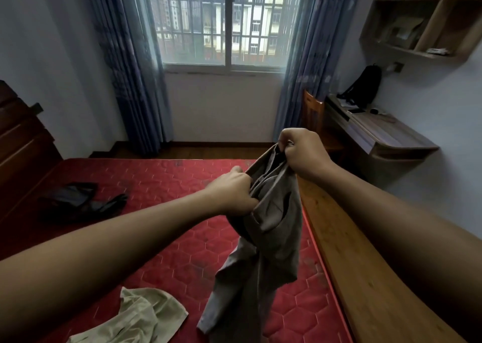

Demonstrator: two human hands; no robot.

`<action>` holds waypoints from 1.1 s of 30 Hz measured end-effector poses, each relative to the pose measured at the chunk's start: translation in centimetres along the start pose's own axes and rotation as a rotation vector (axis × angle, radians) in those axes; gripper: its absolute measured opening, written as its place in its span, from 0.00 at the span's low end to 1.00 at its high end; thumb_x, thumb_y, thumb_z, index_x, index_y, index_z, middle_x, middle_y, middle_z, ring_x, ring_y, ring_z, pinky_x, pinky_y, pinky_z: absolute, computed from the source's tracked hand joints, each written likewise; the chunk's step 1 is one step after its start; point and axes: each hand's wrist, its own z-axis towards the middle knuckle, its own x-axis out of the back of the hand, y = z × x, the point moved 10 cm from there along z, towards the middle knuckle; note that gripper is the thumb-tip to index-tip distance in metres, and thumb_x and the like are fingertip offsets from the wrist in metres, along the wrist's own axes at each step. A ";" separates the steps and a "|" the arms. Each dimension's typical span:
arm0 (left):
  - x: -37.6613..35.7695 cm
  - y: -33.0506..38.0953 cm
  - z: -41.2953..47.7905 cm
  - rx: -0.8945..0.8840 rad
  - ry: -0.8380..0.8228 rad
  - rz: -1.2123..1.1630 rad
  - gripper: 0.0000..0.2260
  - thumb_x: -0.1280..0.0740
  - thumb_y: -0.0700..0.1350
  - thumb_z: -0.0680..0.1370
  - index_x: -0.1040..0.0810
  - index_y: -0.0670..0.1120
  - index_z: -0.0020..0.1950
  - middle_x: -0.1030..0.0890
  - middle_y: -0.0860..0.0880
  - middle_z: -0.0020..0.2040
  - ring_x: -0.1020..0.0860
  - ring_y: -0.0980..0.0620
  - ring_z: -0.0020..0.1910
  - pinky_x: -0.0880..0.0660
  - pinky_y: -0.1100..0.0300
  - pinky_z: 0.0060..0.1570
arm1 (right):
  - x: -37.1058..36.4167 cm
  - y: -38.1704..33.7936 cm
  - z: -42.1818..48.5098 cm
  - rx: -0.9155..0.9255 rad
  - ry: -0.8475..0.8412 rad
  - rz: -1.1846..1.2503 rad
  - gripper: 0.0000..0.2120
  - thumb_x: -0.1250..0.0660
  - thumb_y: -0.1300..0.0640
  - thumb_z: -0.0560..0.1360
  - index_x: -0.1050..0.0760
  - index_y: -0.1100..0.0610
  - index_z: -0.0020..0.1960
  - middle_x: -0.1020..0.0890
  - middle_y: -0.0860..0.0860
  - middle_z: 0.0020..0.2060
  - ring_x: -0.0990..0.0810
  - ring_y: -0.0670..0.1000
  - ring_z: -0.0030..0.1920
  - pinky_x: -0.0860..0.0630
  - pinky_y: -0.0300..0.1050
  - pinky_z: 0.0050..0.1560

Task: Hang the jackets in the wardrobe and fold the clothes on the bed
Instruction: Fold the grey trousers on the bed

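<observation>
Above the red mattress (167,238) I hold up a grey-brown pair of trousers (263,254) by its top edge. My left hand (234,191) grips the bunched cloth on the left side, and my right hand (300,152) grips it higher on the right. The legs hang down and reach the bed near the front edge. A pale beige garment (135,319) lies crumpled on the mattress at the lower left. A dark garment (78,202) lies spread near the headboard at the left.
A wooden bed frame rail (365,277) runs along the right side. A dark headboard (20,144) stands at the left. Beyond are a barred window (224,22) with blue curtains, a chair (314,113), a wall desk (386,134) with a black backpack (365,84), and wall shelves (422,16).
</observation>
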 end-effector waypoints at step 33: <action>15.3 -4.2 0.9 -0.187 -0.057 0.245 0.14 0.33 0.34 0.75 0.17 0.53 0.45 0.17 0.52 0.43 0.18 0.52 0.43 0.20 0.46 0.51 | -1.3 -7.2 -1.8 0.657 -0.321 -0.677 0.24 0.48 0.33 0.75 0.19 0.45 0.50 0.22 0.41 0.48 0.28 0.46 0.57 0.35 0.52 0.59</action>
